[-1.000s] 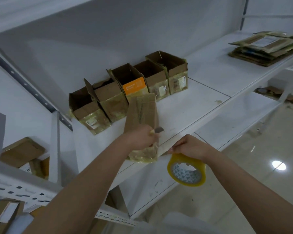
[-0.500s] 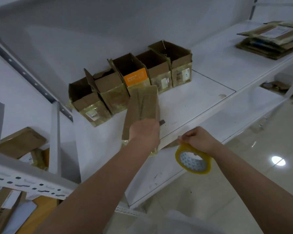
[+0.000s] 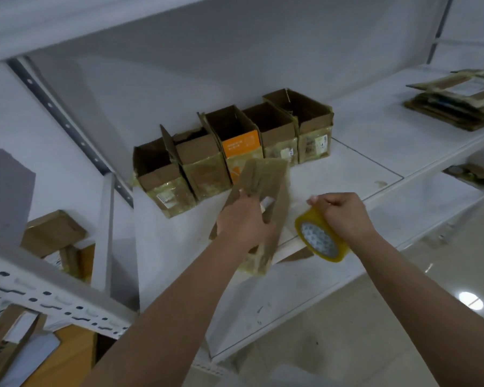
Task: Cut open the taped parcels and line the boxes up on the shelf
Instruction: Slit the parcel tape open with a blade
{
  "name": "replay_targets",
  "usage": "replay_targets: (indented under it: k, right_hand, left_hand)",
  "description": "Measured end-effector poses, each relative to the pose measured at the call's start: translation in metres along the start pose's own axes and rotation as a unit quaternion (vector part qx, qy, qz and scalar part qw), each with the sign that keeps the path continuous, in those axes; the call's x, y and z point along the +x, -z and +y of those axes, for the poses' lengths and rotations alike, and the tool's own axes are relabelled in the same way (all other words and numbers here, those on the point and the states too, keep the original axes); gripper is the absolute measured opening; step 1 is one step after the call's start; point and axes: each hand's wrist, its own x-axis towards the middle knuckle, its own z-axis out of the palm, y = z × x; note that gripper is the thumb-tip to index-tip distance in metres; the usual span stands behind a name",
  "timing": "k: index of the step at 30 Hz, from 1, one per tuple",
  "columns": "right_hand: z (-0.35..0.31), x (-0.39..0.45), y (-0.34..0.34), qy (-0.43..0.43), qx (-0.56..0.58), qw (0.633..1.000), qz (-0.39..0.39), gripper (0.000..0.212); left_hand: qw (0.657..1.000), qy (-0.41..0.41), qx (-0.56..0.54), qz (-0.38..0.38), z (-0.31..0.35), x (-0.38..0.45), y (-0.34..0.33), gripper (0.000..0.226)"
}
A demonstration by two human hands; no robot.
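The left hand (image 3: 242, 224) grips a flat, tape-wrapped brown parcel (image 3: 263, 208) at its middle, fingers curled round its left edge and the thumb side over the face. The parcel stands above the front part of the white shelf (image 3: 355, 152), its long axis running from its lower end at the shelf's front edge up and away toward the back wall. Its upper end leans slightly to the right and lies, in the picture, over the foot of the orange box (image 3: 242, 152). A small pale object shows just above the left hand's knuckles; what it is cannot be told.

The right hand (image 3: 341, 216) is clenched around the top of a roll of yellow tape (image 3: 320, 238), which hangs below the fist just right of the parcel, its round face turned toward the camera and the patterned core showing.

Behind the parcel, a row of five open boxes (image 3: 313, 127) stands along the back of the shelf, touching side by side, the open tops facing up. The third from the left is the orange one.

Far right on the same shelf lies a stack of flat parcels (image 3: 456, 99). At lower left, on another rack, sit more brown parcels (image 3: 53, 233).
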Motion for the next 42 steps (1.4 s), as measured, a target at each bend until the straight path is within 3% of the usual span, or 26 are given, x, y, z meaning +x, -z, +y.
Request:
replay_targets:
  k: [3, 6, 10, 15, 20, 25, 29, 31, 37, 42]
  right_hand:
    - [-0.011, 0.01, 0.007, 0.011, 0.014, 0.998, 0.052, 0.021]
    - [-0.017, 0.019, 0.019, 0.01, 0.009, 0.995, 0.101, 0.022]
    - [-0.019, 0.023, 0.031, 0.006, 0.033, 0.992, 0.12, 0.022]
    - [-0.025, 0.026, 0.036, 0.012, 0.064, 0.989, 0.13, 0.017]
    - [-0.035, 0.03, 0.026, 0.022, 0.073, 0.988, 0.133, 0.017]
    - [-0.039, 0.031, 0.021, 0.021, 0.042, 0.989, 0.141, 0.027]
    - [-0.044, 0.036, 0.031, 0.016, 0.018, 0.979, 0.201, 0.03]
    - [-0.048, 0.036, 0.029, 0.024, 0.028, 0.984, 0.175, 0.029]
    - [-0.059, 0.018, -0.007, 0.058, 0.124, 0.99, -0.025, 0.015]
    - [-0.061, 0.012, -0.01, 0.059, 0.144, 0.986, -0.052, 0.019]
  left_hand:
    - [0.997, -0.059, -0.045, -0.017, -0.023, -0.005, 0.015, 0.072]
    - [0.995, -0.093, -0.01, -0.037, -0.042, -0.004, 0.032, 0.079]
    - [0.992, -0.117, 0.041, -0.031, -0.056, 0.004, 0.037, 0.08]
    - [0.992, -0.113, 0.018, -0.06, -0.071, 0.007, 0.029, 0.077]
    - [0.995, -0.081, 0.039, 0.033, -0.04, 0.007, 0.007, 0.084]
    - [0.997, -0.041, 0.065, 0.016, -0.012, 0.012, -0.011, 0.06]
    - [0.991, -0.135, 0.009, -0.014, -0.04, 0.004, 0.002, 0.059]
    - [0.983, -0.182, -0.024, -0.016, -0.057, -0.002, 0.01, 0.059]
    - [0.973, -0.225, -0.051, -0.001, -0.084, -0.004, 0.021, 0.065]
    - [0.975, -0.192, -0.09, 0.068, -0.108, -0.007, 0.018, 0.06]
